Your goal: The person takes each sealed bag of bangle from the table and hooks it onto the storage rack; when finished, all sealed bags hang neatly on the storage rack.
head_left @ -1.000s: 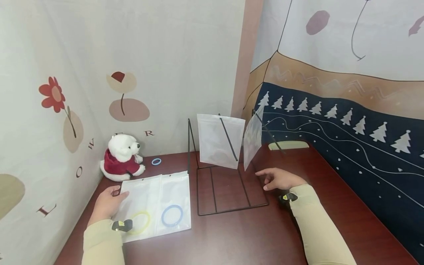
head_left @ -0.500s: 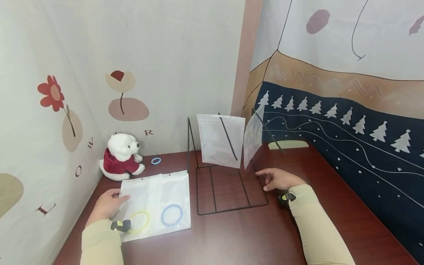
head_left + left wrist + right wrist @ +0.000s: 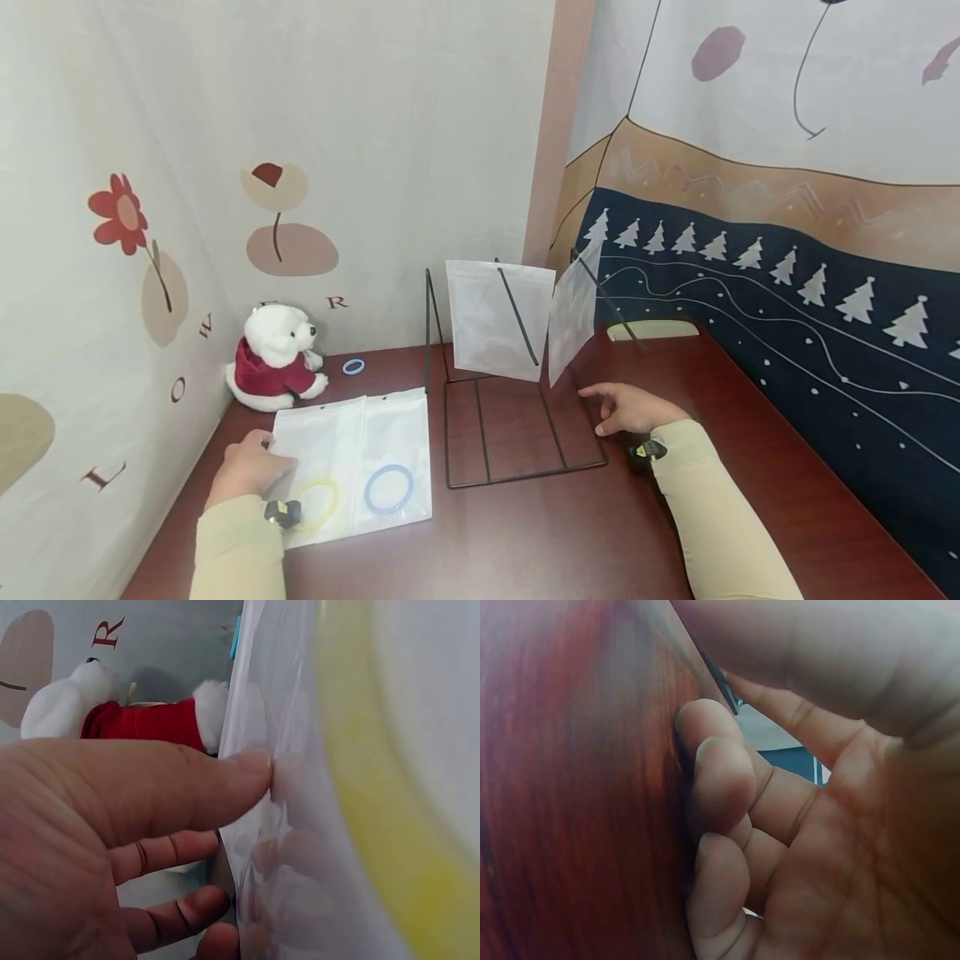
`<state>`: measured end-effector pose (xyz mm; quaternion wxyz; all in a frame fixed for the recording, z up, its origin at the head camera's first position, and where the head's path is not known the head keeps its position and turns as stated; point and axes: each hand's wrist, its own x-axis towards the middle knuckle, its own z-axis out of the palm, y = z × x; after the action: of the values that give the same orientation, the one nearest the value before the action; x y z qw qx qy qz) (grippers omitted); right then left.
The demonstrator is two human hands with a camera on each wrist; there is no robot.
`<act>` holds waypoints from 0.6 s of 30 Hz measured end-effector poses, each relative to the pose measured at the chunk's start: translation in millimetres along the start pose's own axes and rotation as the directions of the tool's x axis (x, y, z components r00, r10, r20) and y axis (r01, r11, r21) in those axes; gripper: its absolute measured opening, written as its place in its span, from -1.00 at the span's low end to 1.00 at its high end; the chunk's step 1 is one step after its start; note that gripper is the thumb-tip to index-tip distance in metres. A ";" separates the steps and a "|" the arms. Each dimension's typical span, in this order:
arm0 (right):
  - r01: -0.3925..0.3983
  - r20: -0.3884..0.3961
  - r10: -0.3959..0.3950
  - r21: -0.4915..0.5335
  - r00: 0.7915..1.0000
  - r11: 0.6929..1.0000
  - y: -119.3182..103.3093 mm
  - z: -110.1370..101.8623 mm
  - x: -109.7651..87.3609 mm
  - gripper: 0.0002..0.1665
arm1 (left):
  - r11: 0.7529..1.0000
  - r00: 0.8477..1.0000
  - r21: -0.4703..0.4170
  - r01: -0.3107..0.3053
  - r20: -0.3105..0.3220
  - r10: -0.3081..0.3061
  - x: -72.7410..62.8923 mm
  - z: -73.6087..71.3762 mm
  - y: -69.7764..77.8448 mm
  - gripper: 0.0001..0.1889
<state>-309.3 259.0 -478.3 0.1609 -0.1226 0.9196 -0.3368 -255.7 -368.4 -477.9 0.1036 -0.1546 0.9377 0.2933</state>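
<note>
White-backed zip bags lie side by side on the table; the left bag (image 3: 315, 454) shows a yellow ring (image 3: 321, 500) and the right bag (image 3: 405, 442) a blue ring (image 3: 388, 489). My left hand (image 3: 251, 468) pinches the left bag's outer edge, its thumb (image 3: 225, 780) on top and fingers along the side. Beside the black wire rack (image 3: 525, 475) rests my right hand (image 3: 637, 408), holding nothing. Its index finger points at the rack's right base wire, while the other fingers (image 3: 724, 780) curl loosely against the table. Two more bags hang on the rack, a front-facing bag (image 3: 487, 321) and a side-turned bag (image 3: 576, 321).
A white plush bear (image 3: 277, 358) in a red coat sits at the back left. Near it lies a small blue ring (image 3: 353, 367). A pale green flat piece (image 3: 652, 330) is at the back edge of the table (image 3: 540, 542). Printed curtains rise behind.
My left hand has shifted slightly right, with its thumb farther over the left bag. My right hand stays beside the rack. The hanging bags sway a little.
</note>
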 end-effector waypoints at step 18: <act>0.005 -0.002 -0.005 -0.012 1.000 1.000 -0.2 0.2 0.0 -0.21 | 0.992 0.996 -0.097 0.084 0.002 -0.084 -3.1 -2.7 2.1 -0.08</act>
<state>-309.2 258.8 -478.3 0.1583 -0.1253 0.9215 -0.3318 -253.9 -367.6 -473.8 0.1073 -0.1991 0.9152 0.3335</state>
